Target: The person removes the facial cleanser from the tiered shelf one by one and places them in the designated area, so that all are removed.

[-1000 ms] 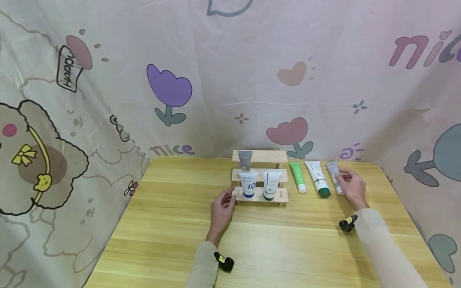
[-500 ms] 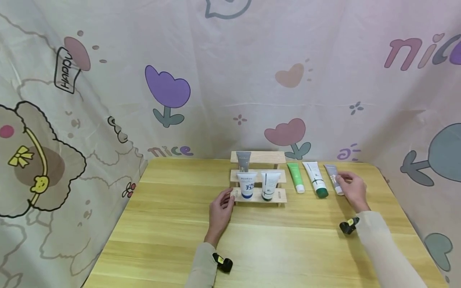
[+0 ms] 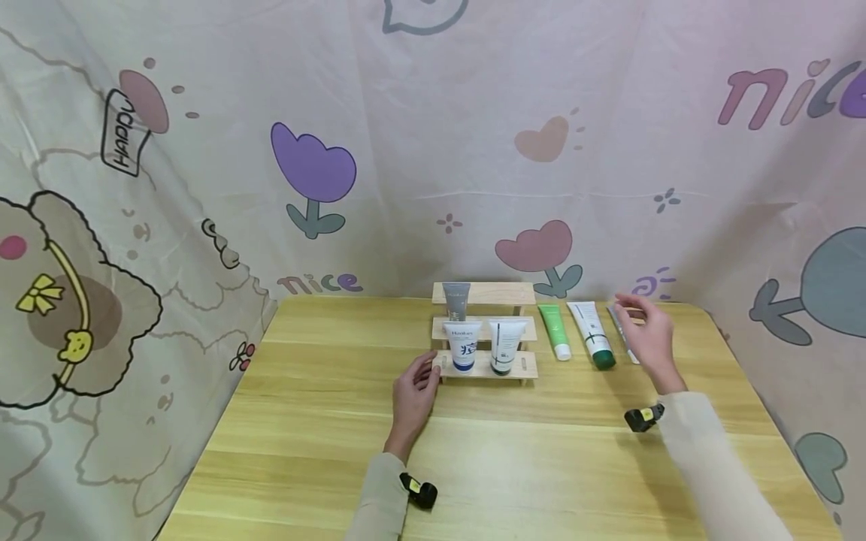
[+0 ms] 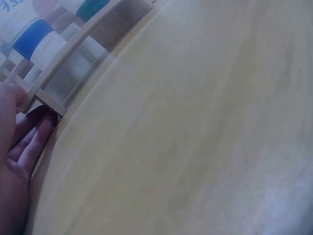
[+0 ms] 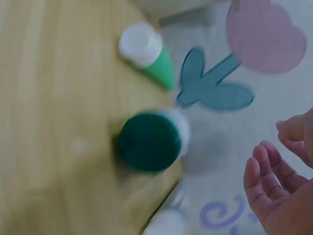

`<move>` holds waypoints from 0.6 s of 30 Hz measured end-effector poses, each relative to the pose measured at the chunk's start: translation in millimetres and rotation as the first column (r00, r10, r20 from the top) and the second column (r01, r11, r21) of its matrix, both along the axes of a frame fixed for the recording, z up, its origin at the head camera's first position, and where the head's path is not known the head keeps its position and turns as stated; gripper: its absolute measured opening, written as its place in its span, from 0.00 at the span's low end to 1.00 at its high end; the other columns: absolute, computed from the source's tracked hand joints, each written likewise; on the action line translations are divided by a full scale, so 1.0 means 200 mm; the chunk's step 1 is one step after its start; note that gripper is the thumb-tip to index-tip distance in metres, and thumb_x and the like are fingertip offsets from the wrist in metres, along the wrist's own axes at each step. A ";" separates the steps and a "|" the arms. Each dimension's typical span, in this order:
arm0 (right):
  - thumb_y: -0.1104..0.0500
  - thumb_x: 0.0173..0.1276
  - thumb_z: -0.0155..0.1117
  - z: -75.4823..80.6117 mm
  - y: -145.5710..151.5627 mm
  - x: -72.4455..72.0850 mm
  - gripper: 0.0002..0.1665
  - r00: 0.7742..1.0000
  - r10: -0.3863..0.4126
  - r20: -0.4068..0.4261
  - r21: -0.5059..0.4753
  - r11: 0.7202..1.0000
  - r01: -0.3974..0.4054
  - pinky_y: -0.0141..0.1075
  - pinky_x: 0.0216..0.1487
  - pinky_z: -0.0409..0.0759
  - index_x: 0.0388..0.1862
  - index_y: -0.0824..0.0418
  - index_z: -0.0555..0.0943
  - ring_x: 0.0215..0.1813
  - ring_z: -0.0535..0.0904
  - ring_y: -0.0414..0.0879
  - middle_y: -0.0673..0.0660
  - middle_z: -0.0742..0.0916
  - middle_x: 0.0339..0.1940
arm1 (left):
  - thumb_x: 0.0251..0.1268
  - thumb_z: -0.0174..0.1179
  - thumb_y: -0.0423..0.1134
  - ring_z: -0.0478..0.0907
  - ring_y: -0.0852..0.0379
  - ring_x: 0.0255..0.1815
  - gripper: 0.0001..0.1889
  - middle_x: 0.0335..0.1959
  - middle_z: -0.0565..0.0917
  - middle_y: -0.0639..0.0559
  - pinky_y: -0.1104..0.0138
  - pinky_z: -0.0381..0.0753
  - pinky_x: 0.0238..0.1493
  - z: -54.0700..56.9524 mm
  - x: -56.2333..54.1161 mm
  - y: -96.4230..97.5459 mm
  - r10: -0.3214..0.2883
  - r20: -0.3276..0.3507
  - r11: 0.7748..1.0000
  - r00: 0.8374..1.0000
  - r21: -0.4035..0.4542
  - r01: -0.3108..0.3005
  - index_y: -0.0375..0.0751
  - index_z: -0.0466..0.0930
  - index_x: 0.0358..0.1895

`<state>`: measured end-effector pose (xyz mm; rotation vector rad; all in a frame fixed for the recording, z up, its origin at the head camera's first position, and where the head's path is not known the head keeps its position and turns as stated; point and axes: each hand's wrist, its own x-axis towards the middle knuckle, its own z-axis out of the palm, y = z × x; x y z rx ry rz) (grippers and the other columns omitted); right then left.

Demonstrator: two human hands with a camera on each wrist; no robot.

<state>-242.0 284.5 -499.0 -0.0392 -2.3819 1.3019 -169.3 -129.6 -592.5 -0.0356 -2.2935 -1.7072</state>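
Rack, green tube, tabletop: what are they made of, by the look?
Rack: likely wood, matte; pale tan, bare-timber colour.
Green tube: probably soft plastic, smooth; flat end tapering to a round white cap.
Tabletop: wood or wood-look laminate, can't tell which; streaky yellow grain, with a glossy light patch.

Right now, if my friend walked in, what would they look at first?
Probably the big purple flower on the backdrop cloth, above the table and left of the picture's middle. Next, the little wooden rack at the table's back, with the left hand at its left end. Then the bright green tube, lying just right of the rack.
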 end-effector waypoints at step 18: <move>0.65 0.75 0.64 0.36 -0.49 0.06 0.24 0.916 0.382 -0.123 -0.208 0.892 -0.400 0.24 0.47 0.84 0.67 0.71 0.74 0.47 0.84 0.36 0.73 0.84 0.53 | 0.75 0.63 0.37 0.86 0.49 0.50 0.15 0.50 0.88 0.44 0.66 0.88 0.47 0.00 0.00 0.00 0.001 -0.026 1.000 1.000 0.019 -0.001 0.44 0.83 0.61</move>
